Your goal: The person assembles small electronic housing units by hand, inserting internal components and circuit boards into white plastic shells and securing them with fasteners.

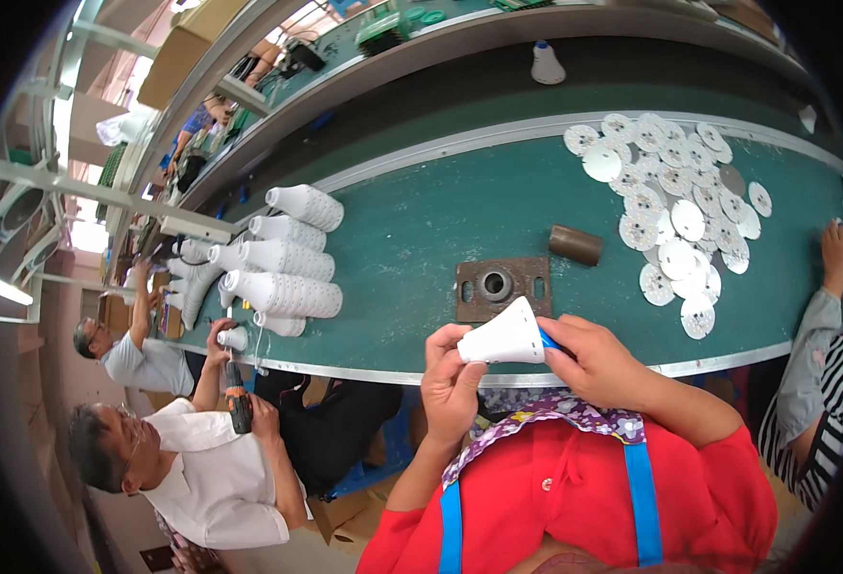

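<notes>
In front of my chest I hold a white cone-shaped lamp housing, tilted on its side. My left hand is closed round its narrow end. At the wide rim, my right hand is closed on a small blue piece that touches the rim; its exact kind is hidden by the fingers. Just beyond my hands lies a brown metal plate with a round collar and slots. A brown cylinder lies on its side to the right of the plate.
Many round white boards are heaped on the green table at right. Stacked white lamp housings lie at left. One blue-tipped housing stands at the back. A co-worker with a power screwdriver sits left; another person's hand is far right.
</notes>
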A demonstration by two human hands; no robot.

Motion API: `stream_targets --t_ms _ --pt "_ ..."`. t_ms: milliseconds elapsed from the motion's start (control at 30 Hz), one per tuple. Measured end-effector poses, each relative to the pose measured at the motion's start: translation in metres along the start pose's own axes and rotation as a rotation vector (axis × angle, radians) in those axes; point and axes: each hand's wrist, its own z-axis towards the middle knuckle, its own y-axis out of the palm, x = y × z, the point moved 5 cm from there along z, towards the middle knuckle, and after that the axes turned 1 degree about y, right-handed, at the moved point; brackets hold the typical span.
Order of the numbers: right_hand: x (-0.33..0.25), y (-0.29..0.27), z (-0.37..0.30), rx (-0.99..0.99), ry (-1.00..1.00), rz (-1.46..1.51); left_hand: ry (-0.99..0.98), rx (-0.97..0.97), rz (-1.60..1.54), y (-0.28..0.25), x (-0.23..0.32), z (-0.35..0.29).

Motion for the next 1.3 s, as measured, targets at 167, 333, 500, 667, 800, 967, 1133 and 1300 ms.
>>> stream_targets --t_ms 167,333,500,667,800,967,1133,1300 --pt "-0.007 -0.004 0.001 -0.237 -0.079 -0.118 -0.048 -0.007 -0.127 0.0 -0.005 -0.005" --pt "0.0 -0.005 0.005 -0.122 -0.043 0.143 -0.057 -0.023 -0.231 0.001 -0.016 -0.004" --pt "-0.018 -0.009 0.013 -0.045 -0.181 -0.05 -0.257 0.074 -0.618 0.002 -0.031 -0.01" --pt "-0.026 -0.002 0.015 0.137 -0.462 -0.231 -0.337 0.079 -0.858 0.002 -0.037 -0.006" --pt "-0.027 0.002 0.013 0.218 -0.489 -0.365 -0.337 0.072 -0.875 0.003 -0.037 -0.003" --pt "-0.033 0.008 0.009 0.168 -0.524 -0.566 -0.466 0.134 -0.943 0.007 -0.044 -0.008" --pt "-0.029 0.006 0.009 0.108 -0.467 -0.594 -0.502 0.114 -0.945 0.015 -0.054 -0.012" --pt "-0.023 -0.004 0.026 0.15 -0.458 -0.679 -0.449 0.11 -0.426 0.018 -0.052 0.018"
